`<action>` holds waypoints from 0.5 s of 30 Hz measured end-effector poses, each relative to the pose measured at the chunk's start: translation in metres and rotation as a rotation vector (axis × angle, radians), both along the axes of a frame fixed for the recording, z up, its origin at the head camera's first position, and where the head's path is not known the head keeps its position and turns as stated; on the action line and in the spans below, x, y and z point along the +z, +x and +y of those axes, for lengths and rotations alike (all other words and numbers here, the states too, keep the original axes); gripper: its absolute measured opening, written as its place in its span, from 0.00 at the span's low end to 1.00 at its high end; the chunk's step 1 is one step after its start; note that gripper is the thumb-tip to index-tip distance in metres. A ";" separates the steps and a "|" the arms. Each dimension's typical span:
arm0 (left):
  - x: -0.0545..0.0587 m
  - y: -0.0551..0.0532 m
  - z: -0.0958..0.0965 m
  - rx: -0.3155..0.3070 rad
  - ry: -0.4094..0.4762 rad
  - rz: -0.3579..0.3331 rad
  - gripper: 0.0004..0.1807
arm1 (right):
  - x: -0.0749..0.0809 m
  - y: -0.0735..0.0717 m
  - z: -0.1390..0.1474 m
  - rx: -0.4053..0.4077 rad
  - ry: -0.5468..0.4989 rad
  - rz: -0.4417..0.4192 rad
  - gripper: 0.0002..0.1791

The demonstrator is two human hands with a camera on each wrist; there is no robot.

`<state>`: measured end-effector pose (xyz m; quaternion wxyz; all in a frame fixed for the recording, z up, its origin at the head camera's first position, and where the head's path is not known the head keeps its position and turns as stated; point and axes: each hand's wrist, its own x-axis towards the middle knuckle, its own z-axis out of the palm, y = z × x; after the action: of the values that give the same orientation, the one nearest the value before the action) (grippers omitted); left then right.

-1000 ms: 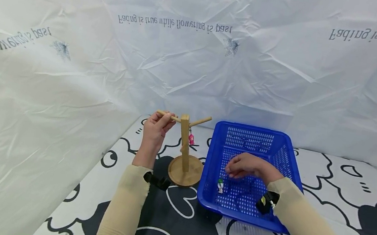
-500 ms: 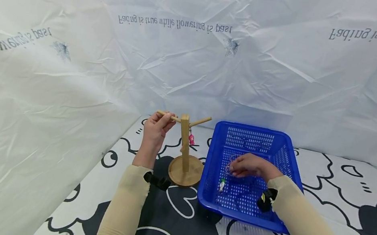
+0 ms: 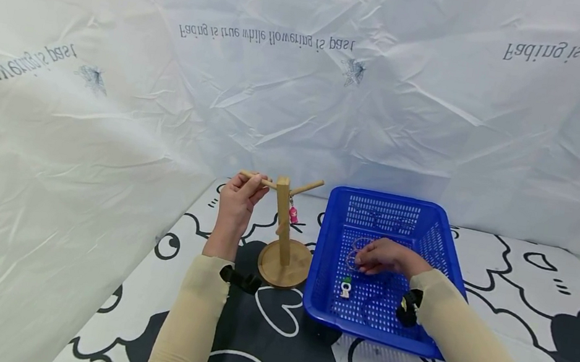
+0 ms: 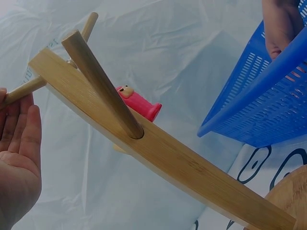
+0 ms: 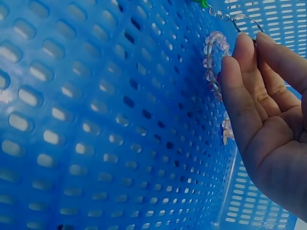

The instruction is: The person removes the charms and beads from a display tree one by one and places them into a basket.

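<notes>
In the head view my left hand holds one peg of a wooden stand, thumb and fingers around the peg. A pink figure keychain hangs from the stand near the opposite peg; its pink body shows behind the post in the left wrist view. Over the blue basket, my right hand pinches the metal ring of a keychain between thumb and fingertips. Its green-and-white figure dangles below the fingers in the head view. A clear pinkish beaded bracelet is just beyond the fingers.
The blue plastic basket stands to the right of the stand's round base, with dark strands lying in it. A black-and-white patterned cloth covers the table. White plastic sheeting rises behind and at the left.
My right hand has shifted slightly, and the green-and-white keychain figure has swung a little to the right and turned. The bracelet shows more beside the fingers. My left hand keeps its hold on the peg.
</notes>
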<state>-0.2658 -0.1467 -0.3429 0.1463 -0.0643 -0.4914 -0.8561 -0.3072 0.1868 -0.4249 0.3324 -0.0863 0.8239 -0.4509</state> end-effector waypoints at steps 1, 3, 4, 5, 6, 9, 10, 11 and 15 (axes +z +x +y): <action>0.000 0.000 0.000 -0.001 0.000 0.001 0.15 | 0.000 0.000 0.000 -0.006 -0.002 -0.002 0.16; 0.000 0.000 0.000 -0.004 0.000 0.004 0.14 | 0.000 0.001 0.001 -0.015 -0.005 -0.006 0.16; 0.000 0.000 0.000 -0.004 -0.001 0.005 0.14 | 0.000 0.001 0.001 -0.020 -0.007 -0.009 0.16; 0.000 0.000 0.000 -0.005 -0.001 0.006 0.14 | 0.000 0.001 0.001 -0.023 -0.009 -0.009 0.16; 0.000 0.000 0.000 -0.005 -0.001 0.006 0.14 | -0.001 0.001 0.002 -0.026 -0.011 -0.011 0.16; -0.001 0.000 0.000 0.000 0.001 0.002 0.14 | -0.003 0.000 0.002 -0.027 -0.016 -0.016 0.15; -0.001 -0.001 0.000 0.002 0.002 -0.001 0.14 | -0.004 0.000 0.002 -0.025 -0.018 -0.019 0.14; -0.001 -0.001 0.000 0.004 0.004 -0.002 0.15 | -0.006 0.000 0.002 -0.021 -0.019 -0.020 0.14; -0.001 0.000 0.000 0.003 -0.004 -0.005 0.14 | -0.011 0.001 0.002 -0.008 -0.019 -0.026 0.12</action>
<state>-0.2658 -0.1468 -0.3441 0.1461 -0.0618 -0.4934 -0.8552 -0.3063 0.1891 -0.4359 0.3402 -0.0804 0.8155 -0.4613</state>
